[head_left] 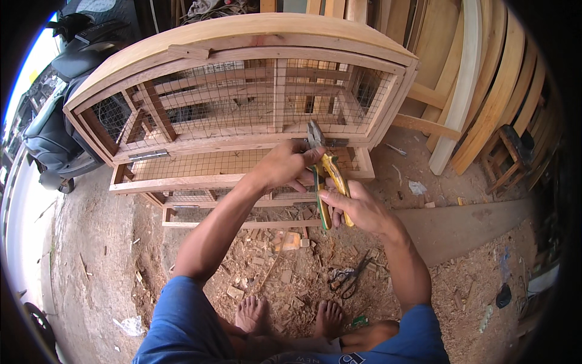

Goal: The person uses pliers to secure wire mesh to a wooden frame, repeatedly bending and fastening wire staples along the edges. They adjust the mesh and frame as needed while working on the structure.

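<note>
A pair of pliers [331,165] with yellow-and-green handles points away from me, its metal jaws up in front of a wooden frame cage [260,40]. My right hand [362,209] is closed round the handles, which stand apart. From the left, my left hand [282,165] grips the pliers near the pivot with thumb and fingers; whether a small piece is also pinched there I cannot make out. Wire mesh [209,100] covers the cage's hinged front panel. A metal hinge [148,155] shows at its lower left edge.
Wood shavings and offcuts [235,292] cover the floor around my bare feet. Scissors [347,282] lie near my right foot. Long planks [494,91] lean at the right, beside a small wooden stool [506,161]. A motorbike [63,136] stands at the left.
</note>
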Tool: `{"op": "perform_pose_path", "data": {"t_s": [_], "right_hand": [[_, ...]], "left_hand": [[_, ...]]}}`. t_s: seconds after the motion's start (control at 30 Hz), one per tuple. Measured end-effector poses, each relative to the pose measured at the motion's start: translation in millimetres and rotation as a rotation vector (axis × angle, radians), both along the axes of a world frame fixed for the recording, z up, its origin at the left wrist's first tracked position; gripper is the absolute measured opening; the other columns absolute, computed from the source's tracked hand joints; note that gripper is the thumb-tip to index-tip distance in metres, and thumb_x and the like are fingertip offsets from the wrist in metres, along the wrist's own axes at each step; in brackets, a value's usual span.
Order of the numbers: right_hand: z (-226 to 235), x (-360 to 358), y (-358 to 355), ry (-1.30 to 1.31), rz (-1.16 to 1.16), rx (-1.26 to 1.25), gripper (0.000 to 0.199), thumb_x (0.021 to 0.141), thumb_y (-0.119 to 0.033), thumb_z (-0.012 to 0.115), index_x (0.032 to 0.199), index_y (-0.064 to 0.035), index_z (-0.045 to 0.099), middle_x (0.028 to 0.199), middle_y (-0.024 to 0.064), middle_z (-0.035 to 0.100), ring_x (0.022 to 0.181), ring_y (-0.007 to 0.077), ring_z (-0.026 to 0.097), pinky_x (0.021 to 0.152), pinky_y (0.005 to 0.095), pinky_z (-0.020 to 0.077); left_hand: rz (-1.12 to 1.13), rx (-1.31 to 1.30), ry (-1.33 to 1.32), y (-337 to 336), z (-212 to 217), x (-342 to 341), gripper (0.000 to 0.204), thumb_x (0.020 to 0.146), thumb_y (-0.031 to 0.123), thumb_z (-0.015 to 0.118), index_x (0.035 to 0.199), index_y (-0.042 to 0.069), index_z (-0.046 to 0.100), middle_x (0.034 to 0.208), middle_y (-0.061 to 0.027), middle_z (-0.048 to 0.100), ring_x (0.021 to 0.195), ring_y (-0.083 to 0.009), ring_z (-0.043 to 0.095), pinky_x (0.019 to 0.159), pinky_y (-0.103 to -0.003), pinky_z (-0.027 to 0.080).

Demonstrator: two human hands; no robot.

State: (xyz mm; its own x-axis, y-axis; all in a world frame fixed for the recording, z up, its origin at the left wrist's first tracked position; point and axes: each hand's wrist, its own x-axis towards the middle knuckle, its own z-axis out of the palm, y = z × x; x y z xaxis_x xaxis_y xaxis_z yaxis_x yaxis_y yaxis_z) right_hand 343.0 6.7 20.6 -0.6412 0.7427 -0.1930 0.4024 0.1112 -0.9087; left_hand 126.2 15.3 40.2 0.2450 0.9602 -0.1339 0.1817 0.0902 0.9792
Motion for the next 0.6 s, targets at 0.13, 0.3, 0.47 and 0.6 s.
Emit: {"op": "perform_pose_path", "data": {"t_s": [0.13, 0.3, 0.47, 0.6], "right_hand": [[3.0, -2.1, -1.5, 0.043, -0.02, 0.016, 0.048, 0.1, -0.048, 0.056, 0.099, 0.0002, 0.058, 0.073, 0.0032, 0.056, 0.06, 0.0139, 0.059, 0.056, 0.0301, 0.0474], [8.0, -5.9, -3.4, -0.008, -0.094, 0.06, 0.051, 0.099, -0.05, 0.057, 0.092, 0.001, 0.061, 0.069, 0.0034, 0.056, 0.062, 0.0147, 0.06, 0.058, 0.0325, 0.0495], [8.0, -2.6, -15.0, 0.029, -0.055, -0.019, 0.048, 0.099, -0.046, 0.058, 0.104, 0.0017, 0.059, 0.073, 0.0044, 0.057, 0.065, 0.0129, 0.059, 0.058, 0.0309, 0.0477], [2.3, 6.0, -17.9, 0.141, -0.059, -0.047, 0.046, 0.1, -0.043, 0.057, 0.108, 0.0016, 0.057, 0.079, 0.0061, 0.059, 0.066, 0.0122, 0.058, 0.057, 0.0291, 0.0469]], "left_hand": [[-0.018, -0.029, 0.0, 3.2, 3.1, -3.4, 0.058, 0.102, 0.041, 0.057, 0.131, -0.01, 0.054, 0.122, -0.0239, 0.065, 0.096, -0.0276, 0.071, 0.073, -0.038, 0.065], [-0.029, -0.058, -0.04, 7.5, -1.9, -3.8, 0.059, 0.102, 0.042, 0.059, 0.135, -0.006, 0.053, 0.127, -0.0204, 0.063, 0.098, -0.0227, 0.069, 0.073, -0.033, 0.064], [-0.052, 0.021, -0.036, 8.7, -5.9, -4.9, 0.064, 0.1, 0.045, 0.061, 0.129, -0.012, 0.055, 0.123, -0.0252, 0.064, 0.099, -0.0305, 0.071, 0.074, -0.038, 0.065], [-0.106, 0.016, -0.014, 2.2, -5.2, -3.0, 0.067, 0.098, 0.045, 0.063, 0.127, -0.014, 0.055, 0.122, -0.0266, 0.063, 0.096, -0.0301, 0.071, 0.075, -0.038, 0.064]]}}
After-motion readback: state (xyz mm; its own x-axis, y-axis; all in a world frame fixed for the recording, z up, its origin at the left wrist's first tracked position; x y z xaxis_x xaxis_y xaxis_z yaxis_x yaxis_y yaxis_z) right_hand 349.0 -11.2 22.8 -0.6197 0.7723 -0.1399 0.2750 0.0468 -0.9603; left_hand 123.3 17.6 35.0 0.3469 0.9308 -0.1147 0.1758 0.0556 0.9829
